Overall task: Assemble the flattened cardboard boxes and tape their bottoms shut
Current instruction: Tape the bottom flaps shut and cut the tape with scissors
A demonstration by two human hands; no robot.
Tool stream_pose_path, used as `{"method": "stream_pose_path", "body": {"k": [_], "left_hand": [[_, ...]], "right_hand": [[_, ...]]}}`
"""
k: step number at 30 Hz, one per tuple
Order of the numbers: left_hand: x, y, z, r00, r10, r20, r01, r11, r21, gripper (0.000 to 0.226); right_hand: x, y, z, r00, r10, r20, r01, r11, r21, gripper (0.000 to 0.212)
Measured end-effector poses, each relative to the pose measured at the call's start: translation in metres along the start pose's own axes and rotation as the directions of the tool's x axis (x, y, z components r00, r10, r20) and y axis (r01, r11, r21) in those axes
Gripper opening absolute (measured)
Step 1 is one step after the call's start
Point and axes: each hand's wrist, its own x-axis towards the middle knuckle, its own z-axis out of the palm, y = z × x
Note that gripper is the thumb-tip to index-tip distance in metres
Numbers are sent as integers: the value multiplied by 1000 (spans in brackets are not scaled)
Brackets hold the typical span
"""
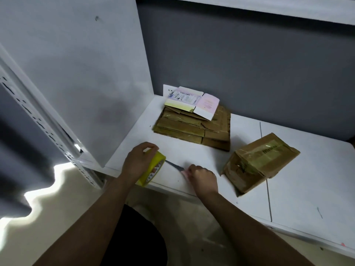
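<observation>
My left hand (137, 162) grips a yellow roll of tape (153, 168) near the front edge of the white shelf (307, 189). A short strip of clear tape (173, 165) stretches from the roll to my right hand (201, 179), which pinches its free end. To the right of that hand stands an assembled brown cardboard box (259, 163), tilted, with tape across its top face. Further back lies a stack of flattened brown boxes (192, 128), and a flattened white and pink carton (192, 101) rests on the stack.
A white upright panel (76, 73) closes the shelf on the left, and a grey wall (249, 64) stands behind it. A perforated metal post (48, 131) runs down at the left. Another shelf (269, 4) hangs above. The floor (67, 217) shows below.
</observation>
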Motion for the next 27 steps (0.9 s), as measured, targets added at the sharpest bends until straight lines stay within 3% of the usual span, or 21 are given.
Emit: {"method": "stream_pose_path", "body": {"k": [2,4,5,7,8,10,12,14,18,21,27], "left_hand": [[2,0,1,999,-9,40,10,1000,-23,16],[2,2,1,997,0,81,3,999,-40,14],[2,3,1,995,14,98,-10,999,-44,13],[1,3,2,991,52,119,-45,997,-63,9],[-1,4,2,990,66,124,-57,996,-75,8],[-4,6,3,989,85,125,-74,994,-84,11],[-7,9,6,987,99,124,-89,992,-86,11],[-13,15,10,987,104,124,-92,991,-99,6],[-23,24,16,979,166,120,-157,984,-88,15],[-28,26,19,968,219,126,-205,972,-117,8],[-33,28,21,952,219,215,-173,962,-212,48]], "right_hand": [[5,-5,13,998,-59,-32,56,995,-85,29],[8,-6,21,995,-86,53,91,991,-100,29],[9,-6,23,991,-87,99,94,993,-71,31],[11,-7,14,999,-42,33,36,985,170,30],[11,-9,4,999,30,-43,-12,933,361,27],[14,-17,-26,978,162,-134,-28,731,682,17],[14,-31,-64,976,167,-139,26,545,838,13],[12,-43,-90,995,89,-41,3,393,919,16],[10,-49,-93,999,50,-3,-18,425,905,14],[8,-42,-92,992,124,3,-46,347,937,3],[0,-35,-96,989,148,2,-59,383,922,2]]}}
